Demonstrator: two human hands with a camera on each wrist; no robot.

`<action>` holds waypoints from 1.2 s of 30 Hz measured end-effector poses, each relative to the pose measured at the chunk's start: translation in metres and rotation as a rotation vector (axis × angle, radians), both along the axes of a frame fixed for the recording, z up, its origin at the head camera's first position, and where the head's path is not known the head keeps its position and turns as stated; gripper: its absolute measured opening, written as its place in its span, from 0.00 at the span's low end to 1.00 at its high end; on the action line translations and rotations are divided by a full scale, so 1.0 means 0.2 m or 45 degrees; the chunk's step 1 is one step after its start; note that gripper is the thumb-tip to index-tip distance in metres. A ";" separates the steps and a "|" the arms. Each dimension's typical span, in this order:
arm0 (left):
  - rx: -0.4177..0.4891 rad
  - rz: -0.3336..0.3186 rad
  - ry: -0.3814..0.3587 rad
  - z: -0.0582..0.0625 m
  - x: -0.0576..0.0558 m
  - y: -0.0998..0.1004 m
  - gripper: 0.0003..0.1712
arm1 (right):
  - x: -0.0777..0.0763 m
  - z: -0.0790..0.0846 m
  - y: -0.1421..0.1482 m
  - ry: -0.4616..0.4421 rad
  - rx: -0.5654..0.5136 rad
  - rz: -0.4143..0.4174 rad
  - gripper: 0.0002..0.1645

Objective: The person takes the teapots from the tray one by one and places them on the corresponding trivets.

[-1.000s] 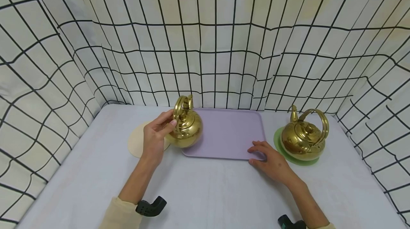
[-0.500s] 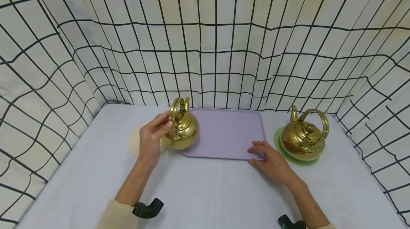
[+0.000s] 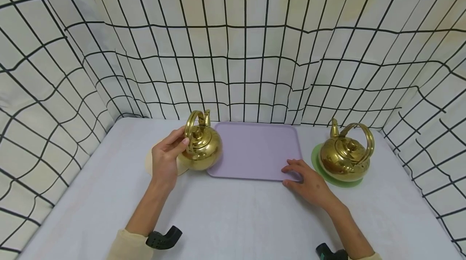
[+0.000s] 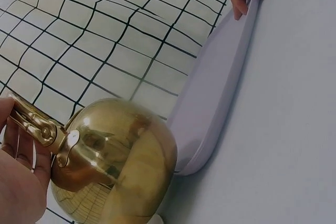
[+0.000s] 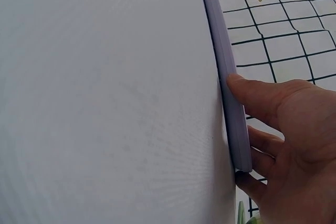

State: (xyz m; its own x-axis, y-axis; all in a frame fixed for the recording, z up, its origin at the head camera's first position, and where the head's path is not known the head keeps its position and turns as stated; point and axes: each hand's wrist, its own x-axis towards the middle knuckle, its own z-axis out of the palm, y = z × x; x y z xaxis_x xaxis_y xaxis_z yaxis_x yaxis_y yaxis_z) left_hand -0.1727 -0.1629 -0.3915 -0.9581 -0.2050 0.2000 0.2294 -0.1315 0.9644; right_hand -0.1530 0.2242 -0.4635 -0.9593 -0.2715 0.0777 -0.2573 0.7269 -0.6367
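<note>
My left hand (image 3: 165, 159) grips the upright loop handle of a shiny brass kettle (image 3: 204, 151), thumb on the near side. The kettle overlaps the left end of a lilac rectangular tray (image 3: 258, 151) and the cream round mat (image 3: 148, 163) in the head view. In the left wrist view its round body (image 4: 115, 156) fills the lower left, close to the tray's end. My right hand (image 3: 307, 183) holds the tray's near right corner, thumb at the front rim and fingers over the corner, as the right wrist view shows the thumb on the rim (image 5: 226, 61).
A second brass kettle (image 3: 344, 159) stands on a green round mat (image 3: 316, 159) right of the tray, its handle toward the right. White cloth (image 3: 233, 219) covers the table. Black grid netting (image 3: 244, 53) over white sheeting rises at the back and both sides.
My left hand has carried the kettle leftward, off more of the tray and toward the cream mat. My right hand and the tray have stayed in place.
</note>
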 end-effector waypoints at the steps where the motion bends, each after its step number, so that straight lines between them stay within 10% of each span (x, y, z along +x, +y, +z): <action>1: 0.004 0.004 0.002 0.00 0.00 0.00 0.23 | 0.00 0.00 0.00 0.003 0.001 0.000 0.18; 36: 0.154 0.061 0.010 0.00 0.04 -0.12 0.21 | 0.00 0.01 -0.01 -0.012 -0.010 -0.001 0.18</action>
